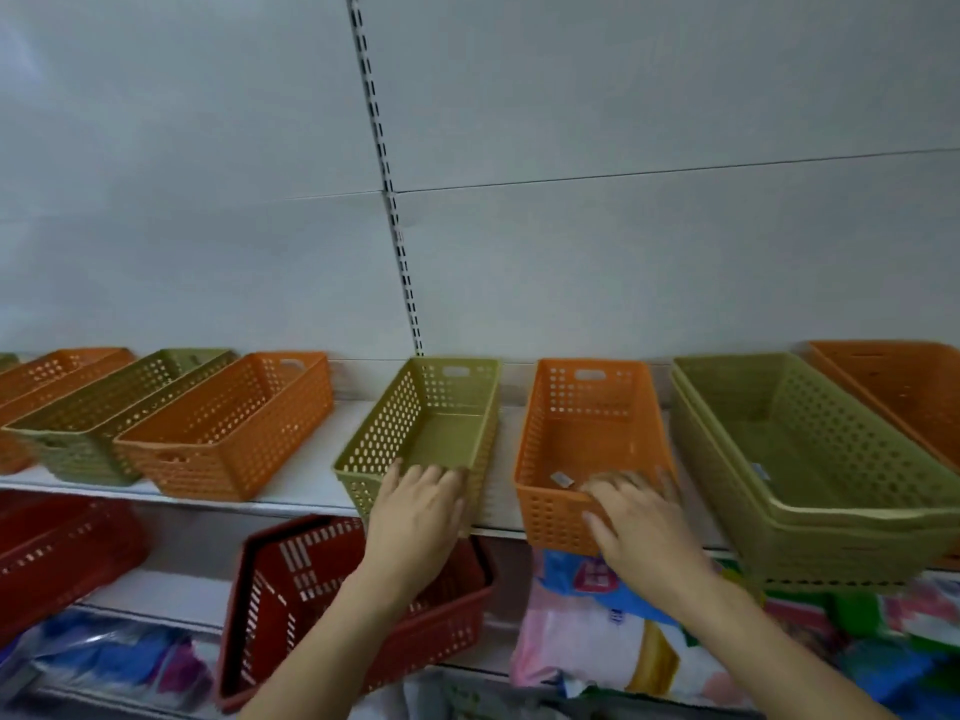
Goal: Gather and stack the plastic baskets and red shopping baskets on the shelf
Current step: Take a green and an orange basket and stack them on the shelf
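On the white shelf (311, 491) stand several perforated plastic baskets. My left hand (415, 517) grips the near rim of a narrow green basket (415, 423) at the middle. My right hand (634, 517) grips the near rim of a narrow orange basket (587, 423) just to its right, fingers curled over the edge. Left of these sit an orange basket (228, 428), a green one (93, 423) and another orange one (47, 376). One shelf lower are a red shopping basket (311, 584) and another red basket (57, 548) at the left.
Two wide green baskets (810, 459) are nested at the right, with a wide orange one (904, 392) behind them. Packaged goods (613, 631) lie below the shelf. A slotted upright (389, 200) runs up the white back panel.
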`<move>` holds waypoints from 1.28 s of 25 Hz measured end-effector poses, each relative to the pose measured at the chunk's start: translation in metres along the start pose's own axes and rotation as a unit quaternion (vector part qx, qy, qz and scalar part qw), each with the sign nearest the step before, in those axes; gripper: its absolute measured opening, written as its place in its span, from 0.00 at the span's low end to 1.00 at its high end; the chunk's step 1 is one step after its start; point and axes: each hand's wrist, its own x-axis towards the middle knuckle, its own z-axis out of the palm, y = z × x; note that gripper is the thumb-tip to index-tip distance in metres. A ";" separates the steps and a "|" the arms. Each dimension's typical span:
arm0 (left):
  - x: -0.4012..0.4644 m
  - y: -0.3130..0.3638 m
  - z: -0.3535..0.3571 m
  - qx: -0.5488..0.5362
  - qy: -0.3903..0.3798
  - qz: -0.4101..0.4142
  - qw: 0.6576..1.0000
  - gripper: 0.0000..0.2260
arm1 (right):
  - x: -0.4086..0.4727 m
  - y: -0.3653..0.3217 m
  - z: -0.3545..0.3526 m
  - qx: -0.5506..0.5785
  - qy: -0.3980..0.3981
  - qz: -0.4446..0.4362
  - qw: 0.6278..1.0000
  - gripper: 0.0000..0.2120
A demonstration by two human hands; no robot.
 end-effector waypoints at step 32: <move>-0.063 -0.093 -0.028 -0.432 0.103 -0.228 0.866 0.17 | -0.049 -0.039 -0.023 0.304 0.144 0.294 0.895 0.20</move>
